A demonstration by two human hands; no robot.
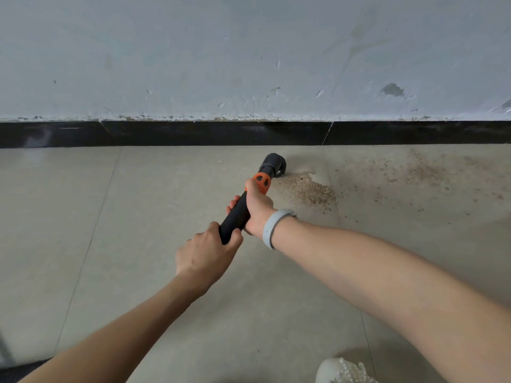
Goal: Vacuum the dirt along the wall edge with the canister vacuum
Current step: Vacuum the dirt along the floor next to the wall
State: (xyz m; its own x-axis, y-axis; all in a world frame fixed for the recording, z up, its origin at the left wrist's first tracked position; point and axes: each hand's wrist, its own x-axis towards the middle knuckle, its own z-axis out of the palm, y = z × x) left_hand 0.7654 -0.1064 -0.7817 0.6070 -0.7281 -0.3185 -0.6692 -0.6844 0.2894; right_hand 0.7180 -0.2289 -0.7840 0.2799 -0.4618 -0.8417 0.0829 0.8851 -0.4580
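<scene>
Head view: a person is standing over a grey tiled floor (138, 244), facing a pale scuffed wall (249, 56) with a black skirting strip (193, 133).
Tool: the black vacuum wand with an orange collar (240, 208) is running away from the person and slightly rightward, ending in a round black brush nozzle (274, 165) that is sitting on the floor near the skirting.
Left hand (206, 254): it is wrapping curled fingers around the near end of the wand.
Right hand (255, 207): it is gripping the wand further along, just behind the orange collar, with a grey wristband (273, 228) on that wrist.
Dirt: the brown crumb pile (307, 190) is lying just right of the nozzle, touching or nearly touching its bristles; thinner scattered specks (420, 172) are trailing further right along the wall edge.
Key relation: the dirt is lying right of the nozzle, so the sweep probably needs to go rightward, parallel to the skirting; the right hand is nearer the dirt.
Canister: not visible.
Foot: a white shoe (340, 371) is showing at the bottom edge.
</scene>
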